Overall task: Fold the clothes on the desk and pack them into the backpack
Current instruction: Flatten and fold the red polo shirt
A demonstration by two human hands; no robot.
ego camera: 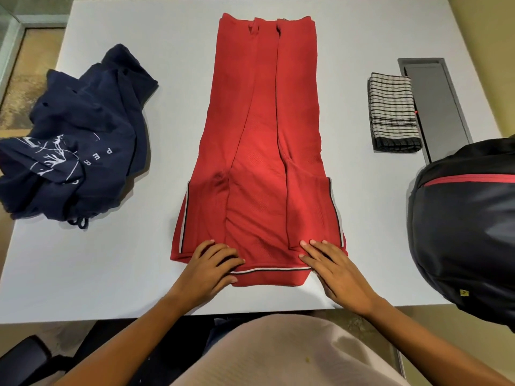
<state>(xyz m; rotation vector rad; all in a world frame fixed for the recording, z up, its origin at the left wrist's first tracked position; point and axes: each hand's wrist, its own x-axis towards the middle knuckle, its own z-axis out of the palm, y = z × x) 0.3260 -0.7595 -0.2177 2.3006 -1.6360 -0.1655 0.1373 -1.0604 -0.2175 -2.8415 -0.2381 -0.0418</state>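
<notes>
White desk (348, 37), seen from above. The red garment (267, 151) lies dead centre with its sides already folded in to a narrow strip, long axis running near to far. The near end carries striped trim and sits right under both hands. The far end is well away, close to the desk's far edge.

left hand (211, 264): on the near-left corner, fingers bent over the trim, thumb at the near edge. Can't tell whether it pinches the cloth or only presses it.
right hand (333, 270): fingers straight and spread, flat on the near-right corner, holding nothing.

Key geometry: the strip points straight away from the person. The hands sit either side of its centreline, neither one nearer. My read is that the next fold goes across the long axis, carrying the near end toward the far end. It will likely need both hands to keep the edges square. The mesh fabric looks slippery, so the inner flaps may slide open.

The backpack (468, 232) is at the near-right edge, nearer the right hand. No opening is visible from here. A folded checked cloth (393, 112) lies right of the red one, beside a grey desk hatch (437, 107). The navy garment (75, 135) is crumpled at left, not yet folded. Task roughly a third done, I'd say.
</notes>
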